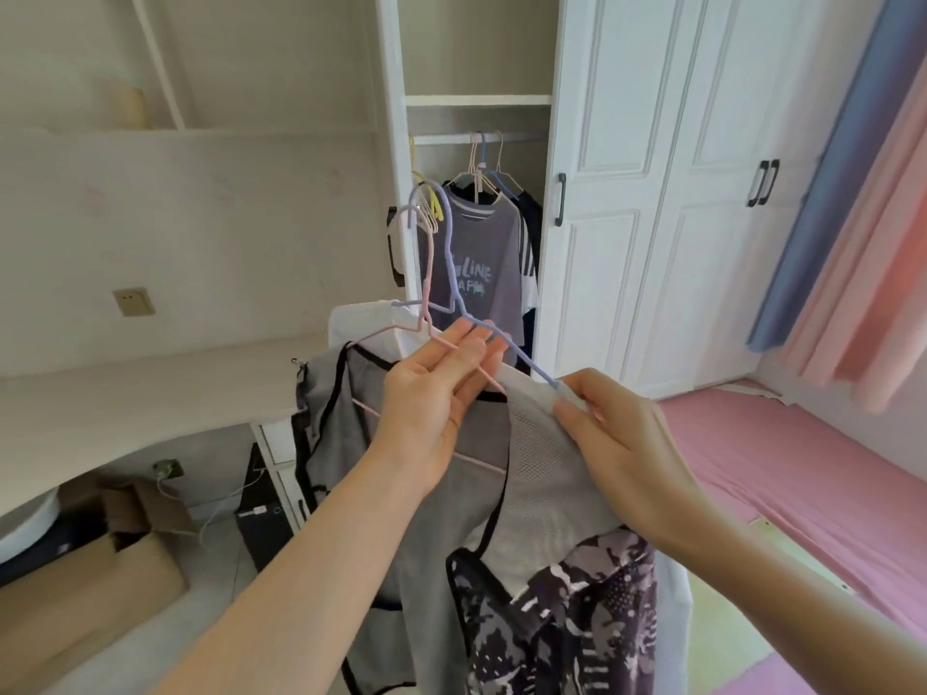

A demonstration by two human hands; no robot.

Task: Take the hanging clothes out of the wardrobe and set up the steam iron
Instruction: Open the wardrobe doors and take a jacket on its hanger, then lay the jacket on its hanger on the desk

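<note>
Now at frame centre, left hand (441,398) pinches the pink hanger (430,273), right hand (619,443) grips the lilac hanger (521,359); keeping both level should stop the garments (421,514) slipping off.

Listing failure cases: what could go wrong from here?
1. The left hand holds the pink hanger and purple hanger in barely curled fingers; the pair could slip.
2. The white mesh top, bunched at the purple hanger's end under the right hand, may slide off.
3. Dangling black straps may snag the desk.
</note>
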